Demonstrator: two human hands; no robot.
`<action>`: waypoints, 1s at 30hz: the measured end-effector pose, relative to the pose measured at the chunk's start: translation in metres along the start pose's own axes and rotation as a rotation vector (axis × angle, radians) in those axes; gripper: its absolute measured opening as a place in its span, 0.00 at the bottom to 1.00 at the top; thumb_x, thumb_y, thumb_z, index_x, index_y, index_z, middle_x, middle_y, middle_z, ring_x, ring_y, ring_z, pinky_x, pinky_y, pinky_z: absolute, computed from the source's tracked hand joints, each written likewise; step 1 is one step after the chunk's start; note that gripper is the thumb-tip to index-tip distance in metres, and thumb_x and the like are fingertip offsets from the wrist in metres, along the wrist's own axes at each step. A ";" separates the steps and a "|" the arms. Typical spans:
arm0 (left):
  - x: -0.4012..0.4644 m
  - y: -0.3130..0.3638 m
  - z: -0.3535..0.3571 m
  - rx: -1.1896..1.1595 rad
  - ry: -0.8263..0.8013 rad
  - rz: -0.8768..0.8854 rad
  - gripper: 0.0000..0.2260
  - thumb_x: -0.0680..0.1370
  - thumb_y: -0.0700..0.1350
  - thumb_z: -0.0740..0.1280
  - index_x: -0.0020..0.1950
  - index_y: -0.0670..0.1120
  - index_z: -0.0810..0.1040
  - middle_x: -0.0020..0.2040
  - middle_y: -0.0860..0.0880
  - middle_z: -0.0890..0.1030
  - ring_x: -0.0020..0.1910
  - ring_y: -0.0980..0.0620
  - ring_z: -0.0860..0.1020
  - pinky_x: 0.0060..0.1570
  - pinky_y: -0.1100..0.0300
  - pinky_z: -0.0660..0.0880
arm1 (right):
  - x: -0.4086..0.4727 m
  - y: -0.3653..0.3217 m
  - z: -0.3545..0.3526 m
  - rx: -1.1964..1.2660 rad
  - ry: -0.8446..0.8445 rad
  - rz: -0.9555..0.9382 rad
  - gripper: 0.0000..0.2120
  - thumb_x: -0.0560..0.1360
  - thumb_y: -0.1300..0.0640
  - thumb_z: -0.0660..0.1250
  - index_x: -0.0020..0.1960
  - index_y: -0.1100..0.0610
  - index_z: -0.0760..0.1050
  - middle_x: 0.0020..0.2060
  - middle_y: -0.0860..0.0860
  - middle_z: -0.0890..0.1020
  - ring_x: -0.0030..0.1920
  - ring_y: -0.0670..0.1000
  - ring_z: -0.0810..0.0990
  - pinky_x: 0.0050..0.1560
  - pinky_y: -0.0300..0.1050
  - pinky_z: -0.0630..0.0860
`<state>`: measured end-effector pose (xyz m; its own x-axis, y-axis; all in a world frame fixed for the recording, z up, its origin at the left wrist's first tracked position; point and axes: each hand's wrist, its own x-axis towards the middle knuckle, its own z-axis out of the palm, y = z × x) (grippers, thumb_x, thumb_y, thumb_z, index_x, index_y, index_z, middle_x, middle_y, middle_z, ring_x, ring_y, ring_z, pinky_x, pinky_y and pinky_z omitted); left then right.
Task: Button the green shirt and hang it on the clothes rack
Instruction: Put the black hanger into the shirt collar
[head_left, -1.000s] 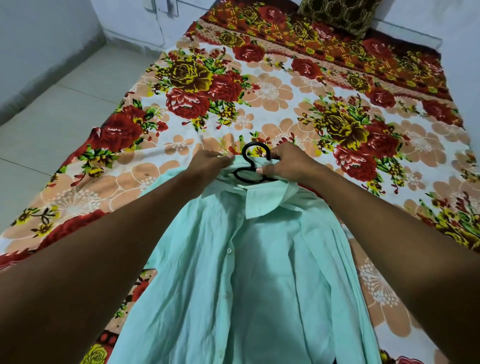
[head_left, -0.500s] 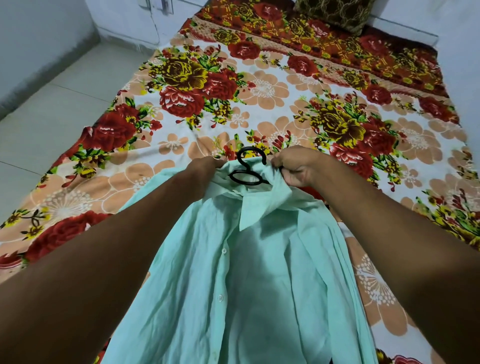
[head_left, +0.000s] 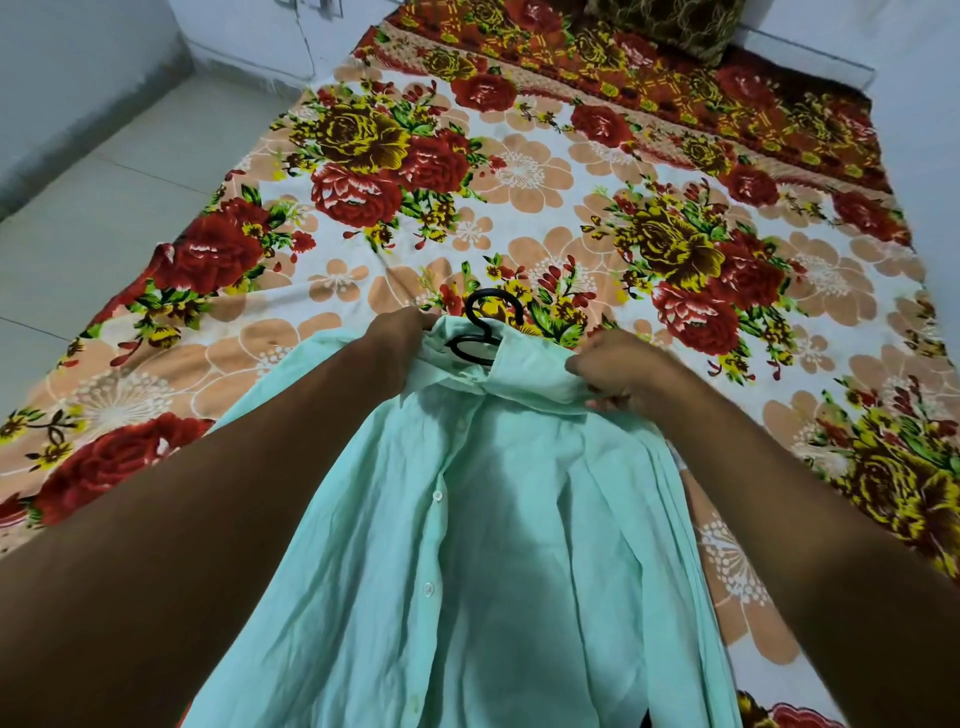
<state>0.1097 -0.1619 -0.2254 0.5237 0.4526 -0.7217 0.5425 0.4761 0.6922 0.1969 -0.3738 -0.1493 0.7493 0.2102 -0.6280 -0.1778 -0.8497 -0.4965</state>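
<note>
The light green shirt (head_left: 483, 545) lies front up on the flowered bed, with white buttons running down its placket. A black hanger (head_left: 480, 325) sits inside it, and only the hook sticks out above the collar. My left hand (head_left: 397, 338) grips the shirt's left shoulder next to the collar. My right hand (head_left: 618, 366) pinches the right end of the collar, pulled out to the right. No clothes rack is in view.
The bed is covered by a flowered sheet (head_left: 519, 171) in red, yellow and peach. A dark patterned pillow (head_left: 670, 21) lies at its far end. Pale tiled floor (head_left: 93, 208) runs along the left, with white walls behind and to the right.
My right hand has moved right and toward me, drawing the collar flat across the neck. The left hand stays on the shoulder. The view has shifted slightly toward the bed.
</note>
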 end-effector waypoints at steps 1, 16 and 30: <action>0.000 0.000 0.001 -0.004 0.002 0.001 0.11 0.76 0.46 0.71 0.55 0.41 0.83 0.54 0.40 0.86 0.45 0.42 0.83 0.57 0.47 0.81 | -0.003 0.007 0.005 0.084 0.010 0.015 0.05 0.80 0.61 0.65 0.46 0.60 0.74 0.43 0.55 0.76 0.38 0.51 0.76 0.28 0.40 0.78; 0.003 -0.003 0.004 -0.028 0.059 0.027 0.06 0.77 0.46 0.70 0.46 0.43 0.81 0.43 0.44 0.83 0.34 0.47 0.79 0.53 0.49 0.80 | -0.016 0.036 0.060 1.593 -0.061 -0.006 0.08 0.81 0.70 0.61 0.54 0.64 0.78 0.42 0.57 0.87 0.40 0.51 0.88 0.49 0.49 0.84; 0.004 -0.003 0.005 -0.011 0.083 0.025 0.13 0.77 0.47 0.69 0.56 0.41 0.84 0.51 0.41 0.86 0.49 0.41 0.85 0.58 0.41 0.81 | -0.013 0.050 0.041 0.637 0.169 -0.256 0.11 0.81 0.53 0.69 0.46 0.58 0.84 0.48 0.59 0.87 0.49 0.51 0.84 0.56 0.47 0.79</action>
<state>0.1136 -0.1654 -0.2299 0.4806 0.5248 -0.7026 0.5227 0.4718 0.7100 0.1519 -0.3986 -0.1903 0.8972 0.2437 -0.3684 -0.2825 -0.3244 -0.9027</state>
